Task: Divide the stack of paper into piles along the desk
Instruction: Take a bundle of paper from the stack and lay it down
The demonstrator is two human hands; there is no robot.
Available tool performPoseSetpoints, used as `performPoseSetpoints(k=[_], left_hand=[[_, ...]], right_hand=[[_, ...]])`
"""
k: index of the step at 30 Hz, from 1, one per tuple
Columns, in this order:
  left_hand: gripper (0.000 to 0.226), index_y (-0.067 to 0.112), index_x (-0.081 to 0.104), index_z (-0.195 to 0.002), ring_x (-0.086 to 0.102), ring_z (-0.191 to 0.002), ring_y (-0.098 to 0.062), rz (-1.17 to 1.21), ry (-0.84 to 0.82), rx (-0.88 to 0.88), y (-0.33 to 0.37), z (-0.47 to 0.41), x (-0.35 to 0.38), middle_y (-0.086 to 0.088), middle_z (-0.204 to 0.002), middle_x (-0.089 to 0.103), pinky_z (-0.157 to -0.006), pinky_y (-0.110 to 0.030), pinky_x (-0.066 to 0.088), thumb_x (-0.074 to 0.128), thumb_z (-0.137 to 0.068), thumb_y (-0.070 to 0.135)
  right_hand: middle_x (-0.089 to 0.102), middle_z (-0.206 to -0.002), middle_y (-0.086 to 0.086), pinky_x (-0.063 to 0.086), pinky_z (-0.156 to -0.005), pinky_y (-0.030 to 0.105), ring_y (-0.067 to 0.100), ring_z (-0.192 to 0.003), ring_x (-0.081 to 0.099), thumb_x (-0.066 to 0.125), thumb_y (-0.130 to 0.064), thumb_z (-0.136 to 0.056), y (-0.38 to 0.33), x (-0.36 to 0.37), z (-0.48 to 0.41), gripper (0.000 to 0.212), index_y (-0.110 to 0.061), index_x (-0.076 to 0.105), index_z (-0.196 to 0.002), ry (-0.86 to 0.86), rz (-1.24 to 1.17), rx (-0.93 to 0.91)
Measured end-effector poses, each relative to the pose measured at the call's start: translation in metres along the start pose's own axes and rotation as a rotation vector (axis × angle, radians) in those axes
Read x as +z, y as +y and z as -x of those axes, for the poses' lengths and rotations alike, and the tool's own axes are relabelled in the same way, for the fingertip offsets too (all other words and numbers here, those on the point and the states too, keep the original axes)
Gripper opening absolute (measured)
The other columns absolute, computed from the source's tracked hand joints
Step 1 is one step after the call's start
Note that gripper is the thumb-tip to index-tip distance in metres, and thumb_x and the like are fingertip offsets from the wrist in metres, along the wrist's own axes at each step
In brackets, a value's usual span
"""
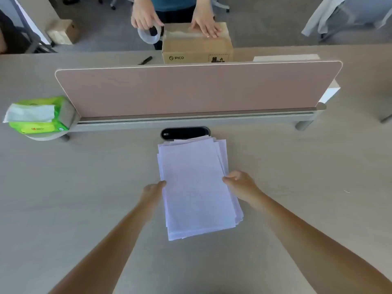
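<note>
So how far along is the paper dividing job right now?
Barely begun. Done: nothing yet, since the paper is one slightly fanned stack on the desk, with no other piles on this side of the divider. In hand: the left hand and right hand grip the stack's side edges. Left: splitting it into piles along the desk.

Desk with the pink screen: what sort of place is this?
Probably a shared office: a long desk split by a divider, a stack of paper on it, and wheeled chairs beyond, where someone is taping a box.
</note>
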State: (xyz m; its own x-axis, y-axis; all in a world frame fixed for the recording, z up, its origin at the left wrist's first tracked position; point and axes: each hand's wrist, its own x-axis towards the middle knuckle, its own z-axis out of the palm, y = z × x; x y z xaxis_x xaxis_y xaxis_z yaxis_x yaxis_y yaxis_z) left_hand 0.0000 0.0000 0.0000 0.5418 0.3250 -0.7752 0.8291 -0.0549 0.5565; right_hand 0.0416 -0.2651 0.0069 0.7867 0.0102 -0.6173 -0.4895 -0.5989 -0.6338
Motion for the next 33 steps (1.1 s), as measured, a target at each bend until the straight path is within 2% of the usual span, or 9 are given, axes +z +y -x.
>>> performPoseSetpoints(k=[4, 9, 16, 20, 21, 23, 26, 30, 33], left_hand=[[0.024, 0.016, 0.064, -0.094, 0.063, -0.094, -0.028, 0.039, 0.009, -0.041, 0.0, -0.018, 0.012, -0.003, -0.094, 0.066, -0.09, -0.037, 0.048, 0.061, -0.085, 0.038], [0.048, 0.018, 0.068, -0.103, 0.067, -0.101, -0.027, 0.053, -0.028, -0.046, -0.001, -0.028, 0.023, -0.004, -0.107, 0.072, -0.099, -0.046, 0.049, 0.061, -0.065, 0.047], [0.058, 0.016, 0.057, -0.128, 0.06, -0.109, -0.026, -0.048, -0.021, -0.009, 0.003, -0.02, 0.029, -0.003, -0.122, 0.063, -0.088, -0.037, 0.045, 0.06, -0.077, 0.044], [0.045, 0.017, 0.057, -0.123, 0.061, -0.104, -0.025, -0.078, -0.05, 0.005, 0.004, -0.02, 0.03, -0.002, -0.116, 0.064, -0.082, -0.034, 0.043, 0.06, -0.084, 0.039], [0.046, 0.015, 0.057, -0.122, 0.061, -0.099, -0.023, -0.07, -0.056, 0.004, 0.004, -0.02, 0.03, -0.001, -0.112, 0.064, -0.079, -0.034, 0.042, 0.06, -0.083, 0.039], [0.039, 0.013, 0.054, -0.116, 0.058, -0.085, -0.014, -0.062, -0.052, 0.014, 0.006, -0.018, 0.03, 0.002, -0.098, 0.06, -0.072, -0.032, 0.039, 0.06, -0.087, 0.038], [0.042, 0.013, 0.052, -0.12, 0.055, -0.09, -0.016, -0.091, -0.085, 0.014, 0.006, -0.017, 0.029, 0.002, -0.103, 0.058, -0.078, -0.033, 0.037, 0.06, -0.088, 0.039], [0.065, 0.011, 0.045, -0.133, 0.052, -0.109, -0.023, -0.112, -0.134, 0.027, 0.002, -0.018, 0.03, 0.0, -0.122, 0.055, -0.088, -0.036, 0.039, 0.061, -0.081, 0.047], [0.063, 0.01, 0.038, -0.138, 0.046, -0.105, -0.021, -0.062, -0.144, 0.01, 0.002, -0.015, 0.033, 0.002, -0.117, 0.048, -0.087, -0.034, 0.034, 0.059, -0.087, 0.041]], right_hand=[[0.027, -0.061, -0.001, 0.02, -0.055, 0.031, 0.019, -0.057, 0.028, 0.054, -0.029, -0.087, 0.005, 0.008, -0.024, 0.035, -0.019, 0.027, -0.066, 0.024, 0.041, 0.025], [0.023, -0.061, -0.002, 0.016, -0.047, 0.027, 0.017, -0.052, 0.023, 0.056, -0.027, -0.085, 0.008, 0.019, -0.036, 0.035, -0.019, 0.026, -0.069, 0.042, 0.002, 0.054], [0.024, -0.066, 0.002, 0.016, -0.047, 0.026, 0.02, -0.055, 0.023, 0.058, -0.029, -0.083, 0.006, 0.027, -0.031, 0.034, -0.013, 0.03, -0.071, 0.038, -0.043, 0.041], [0.033, -0.069, 0.007, 0.022, -0.049, 0.026, 0.022, -0.055, 0.029, 0.06, -0.031, -0.084, 0.003, 0.029, -0.029, 0.032, -0.012, 0.036, -0.073, 0.031, -0.098, 0.078], [0.045, -0.072, 0.008, 0.028, -0.05, 0.025, 0.02, -0.055, 0.037, 0.059, -0.03, -0.087, 0.003, 0.03, -0.028, 0.025, -0.011, 0.045, -0.077, 0.029, -0.106, 0.087], [0.063, -0.106, 0.019, 0.039, -0.056, 0.024, 0.016, -0.068, 0.051, 0.054, -0.021, -0.093, 0.004, 0.032, -0.026, 0.026, -0.003, 0.058, -0.111, 0.058, -0.132, 0.078], [0.059, -0.129, 0.007, 0.043, -0.055, 0.022, 0.01, -0.08, 0.056, 0.043, -0.013, -0.097, 0.007, 0.031, -0.023, 0.037, -0.011, 0.05, -0.133, 0.121, -0.137, 0.045], [0.061, -0.121, 0.007, 0.041, -0.056, 0.02, 0.022, -0.092, 0.058, 0.048, -0.016, -0.096, 0.006, 0.035, -0.018, 0.036, -0.009, 0.053, -0.13, 0.144, -0.063, -0.033], [0.046, -0.079, 0.013, 0.024, -0.049, 0.025, 0.029, -0.059, 0.039, 0.051, -0.015, -0.087, 0.004, 0.039, -0.019, 0.015, 0.0, 0.05, -0.086, 0.122, -0.114, 0.023]])
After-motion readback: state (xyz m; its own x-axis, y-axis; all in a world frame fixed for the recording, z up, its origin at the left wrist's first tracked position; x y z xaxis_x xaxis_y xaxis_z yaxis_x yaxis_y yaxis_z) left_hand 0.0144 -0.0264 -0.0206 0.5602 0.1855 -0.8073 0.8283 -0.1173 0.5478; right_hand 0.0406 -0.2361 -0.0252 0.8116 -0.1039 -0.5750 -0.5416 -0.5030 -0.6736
